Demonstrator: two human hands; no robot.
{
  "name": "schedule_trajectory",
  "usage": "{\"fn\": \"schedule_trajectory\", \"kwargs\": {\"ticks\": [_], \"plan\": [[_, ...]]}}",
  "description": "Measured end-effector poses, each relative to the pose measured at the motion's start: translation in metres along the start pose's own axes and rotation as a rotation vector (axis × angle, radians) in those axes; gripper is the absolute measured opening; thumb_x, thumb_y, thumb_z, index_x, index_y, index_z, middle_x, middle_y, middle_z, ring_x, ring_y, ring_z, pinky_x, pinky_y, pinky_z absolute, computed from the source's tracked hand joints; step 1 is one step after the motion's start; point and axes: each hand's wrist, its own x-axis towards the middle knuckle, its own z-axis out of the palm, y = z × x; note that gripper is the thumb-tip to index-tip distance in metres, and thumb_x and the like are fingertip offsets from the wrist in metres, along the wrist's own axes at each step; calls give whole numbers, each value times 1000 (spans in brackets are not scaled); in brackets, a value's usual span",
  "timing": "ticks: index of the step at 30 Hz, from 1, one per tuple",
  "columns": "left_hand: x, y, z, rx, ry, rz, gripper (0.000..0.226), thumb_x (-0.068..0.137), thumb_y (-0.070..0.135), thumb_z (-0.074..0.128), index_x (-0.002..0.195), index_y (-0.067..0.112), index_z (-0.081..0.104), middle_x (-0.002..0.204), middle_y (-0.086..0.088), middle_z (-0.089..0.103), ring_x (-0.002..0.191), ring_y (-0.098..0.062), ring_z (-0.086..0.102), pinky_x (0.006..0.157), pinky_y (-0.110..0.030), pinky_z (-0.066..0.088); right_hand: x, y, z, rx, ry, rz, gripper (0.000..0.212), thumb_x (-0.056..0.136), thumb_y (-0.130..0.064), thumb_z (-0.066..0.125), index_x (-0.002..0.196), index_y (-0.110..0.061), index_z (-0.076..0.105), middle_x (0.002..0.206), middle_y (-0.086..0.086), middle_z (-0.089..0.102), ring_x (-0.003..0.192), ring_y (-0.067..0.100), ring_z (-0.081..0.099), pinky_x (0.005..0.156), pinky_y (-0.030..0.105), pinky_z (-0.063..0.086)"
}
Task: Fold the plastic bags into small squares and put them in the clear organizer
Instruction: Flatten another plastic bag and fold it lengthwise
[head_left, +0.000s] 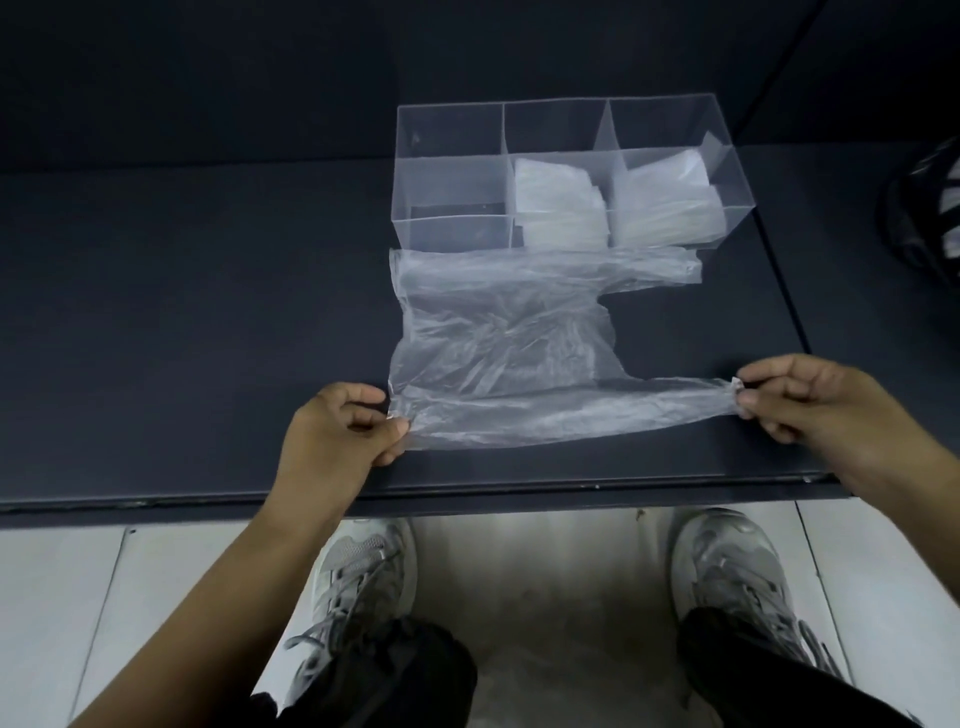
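Note:
A clear plastic bag (498, 332) lies spread flat on the dark table (182, 322), its two handles pointing right. My left hand (337, 431) pinches the bag's near left corner. My right hand (810, 400) pinches the tip of the near handle, and the near edge is stretched between both hands. Behind the bag stands the clear organizer (452, 171) with several compartments. Folded bags (563, 205) fill its front middle compartment, and more folded bags (670, 202) fill the front right one. The front left compartment and the back row look empty.
The table's front edge (467, 493) runs just below my hands, with my two grey shoes on a light tiled floor beneath. A dark round object (930, 208) sits at the far right. A seam in the tabletop runs down the right side.

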Motion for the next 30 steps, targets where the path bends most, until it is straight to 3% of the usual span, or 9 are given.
{"fn": "schedule_trajectory", "kwargs": {"ticks": [8,12,16,18,20,22,24,27,30], "plan": [[1,-5,-6,-90,-6,-79,7,82,13,73,87,11,70,63,-4,71,57,-11,68,54,-16,53,-15,0,5,-88,85,-17,22,87,8,60,91,-14,62,55,1,61,42,3,45,42,13,38],[-3,0,-13,-267,-76,-273,13,84,8,69,92,-1,65,68,-8,73,64,-20,72,52,-19,55,-24,4,10,-435,189,-19,22,86,5,60,93,-16,63,71,7,63,62,13,56,61,22,42],[-15,9,-24,-33,-224,-325,21,86,17,70,94,-2,64,71,-16,72,61,-24,72,47,-21,53,-39,4,17,-711,313,19,17,90,-4,56,103,-12,62,89,8,63,73,21,54,70,28,38],[-19,13,-29,240,-203,-234,25,85,28,71,86,3,66,65,-13,71,57,-24,70,48,-25,54,-44,-7,28,-760,395,-57,19,89,-8,59,107,-9,62,106,15,59,90,33,56,77,35,44],[-16,15,-32,541,44,38,24,88,30,67,81,7,62,66,-9,69,61,-29,68,57,-31,53,-43,-26,48,-778,440,-267,23,87,-7,62,110,-6,63,114,18,52,103,39,53,87,41,44],[-11,21,-25,665,305,462,8,90,14,61,87,7,62,80,-12,67,74,-35,64,66,-34,47,-38,-46,79,-778,332,-481,29,87,-6,61,116,-3,62,126,19,50,116,37,49,100,43,39],[-2,31,-6,694,300,736,19,88,-3,55,103,2,65,102,-19,64,92,-37,61,81,-37,46,-32,-60,120,-776,96,-608,40,93,-13,56,132,-3,53,145,18,41,135,33,36,114,41,26],[20,35,26,868,68,790,46,99,11,42,143,-2,36,150,-20,34,140,-31,31,117,-39,16,-25,-57,183,-945,-175,-745,57,100,-33,44,150,-13,26,160,10,14,148,24,10,119,37,0],[43,14,30,1126,-41,650,63,101,44,16,153,12,-1,161,-4,-3,148,-16,-6,118,-39,-11,-23,-30,203,-1152,-211,-706,70,96,-56,32,153,-24,6,161,3,-4,148,20,-6,119,43,-8]]}}
